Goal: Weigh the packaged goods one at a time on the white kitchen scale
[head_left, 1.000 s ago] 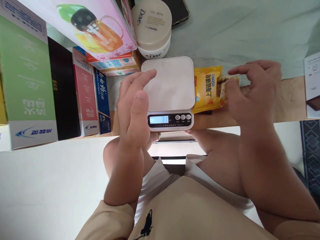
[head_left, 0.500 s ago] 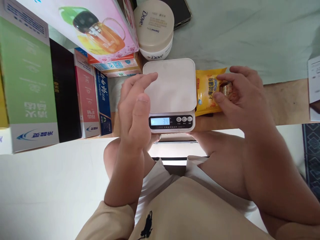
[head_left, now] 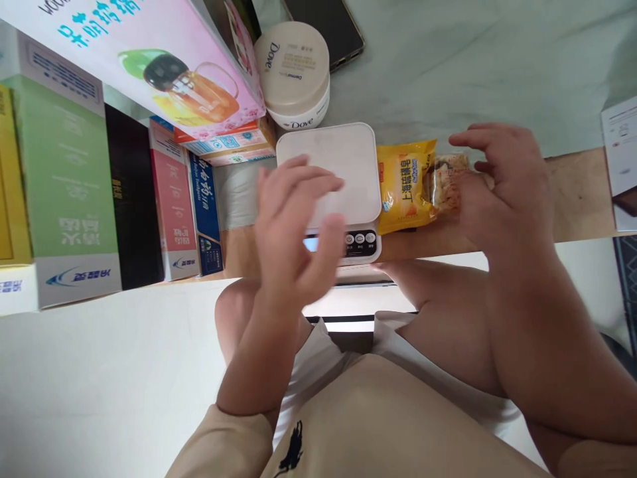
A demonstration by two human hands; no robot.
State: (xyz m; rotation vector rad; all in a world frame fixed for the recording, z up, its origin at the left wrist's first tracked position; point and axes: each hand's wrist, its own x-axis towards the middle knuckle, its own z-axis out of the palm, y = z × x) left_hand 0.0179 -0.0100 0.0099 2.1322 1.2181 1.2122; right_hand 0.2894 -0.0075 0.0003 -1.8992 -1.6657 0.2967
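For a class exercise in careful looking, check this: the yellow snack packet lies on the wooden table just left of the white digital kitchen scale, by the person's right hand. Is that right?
Not quite. The head view shows the yellow snack packet lying on the wooden table just right of the white digital kitchen scale, not left. It is indeed by the person's right hand.

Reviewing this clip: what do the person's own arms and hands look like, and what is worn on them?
Both the left hand and right hand are bare: no gloves, rings or watch show. The forearms are uncovered. A short beige sleeve ends near the left elbow; the right arm's sleeve edge is barely in view at the frame corner. The beige shirt carries a small dark embroidered logo.
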